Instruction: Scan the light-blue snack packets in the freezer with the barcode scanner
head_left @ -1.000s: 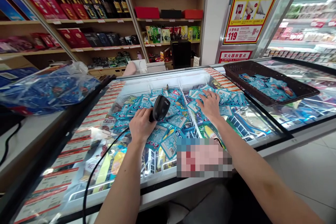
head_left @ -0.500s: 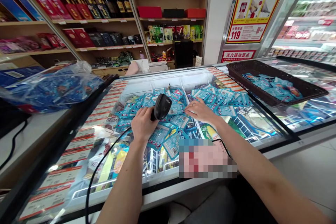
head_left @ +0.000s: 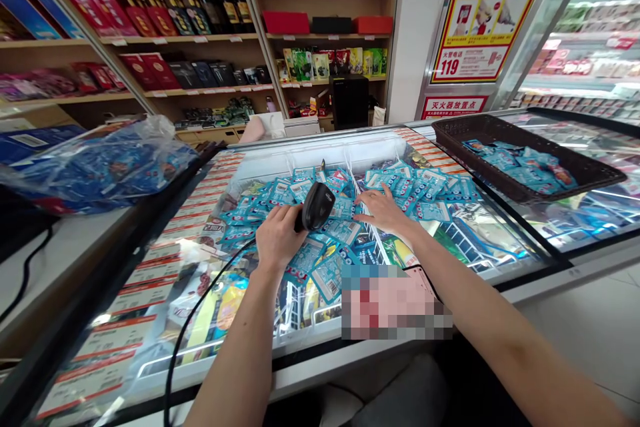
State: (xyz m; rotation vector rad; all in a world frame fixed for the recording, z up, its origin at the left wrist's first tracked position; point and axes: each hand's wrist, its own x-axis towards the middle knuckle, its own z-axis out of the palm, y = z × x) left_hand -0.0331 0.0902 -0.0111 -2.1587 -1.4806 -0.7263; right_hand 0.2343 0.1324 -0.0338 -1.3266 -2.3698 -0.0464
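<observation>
My left hand (head_left: 278,237) is wrapped round the handle of a black barcode scanner (head_left: 319,205), whose head tilts over a spread of small blue packets (head_left: 325,273) on the glass freezer top. A black cable runs from the scanner down past my left forearm. My right hand (head_left: 383,210) hovers at or touches the packets right of the scanner, fingers spread and nothing visible in them. More blue packets (head_left: 425,183) lie just beyond it. A phone-like item (head_left: 395,303), pixelated, rests near the front edge below my right hand.
A dark brown basket (head_left: 597,172) with blue packets stands at the right on the freezer. On the left counter lies a clear plastic bag (head_left: 107,163) full of blue packets. Price labels (head_left: 125,330) line the freezer's left side. Stocked shelves (head_left: 200,90) stand behind.
My left hand has shifted the scanner slightly right. My right hand's fingers have spread a little wider; the packets look much the same.
</observation>
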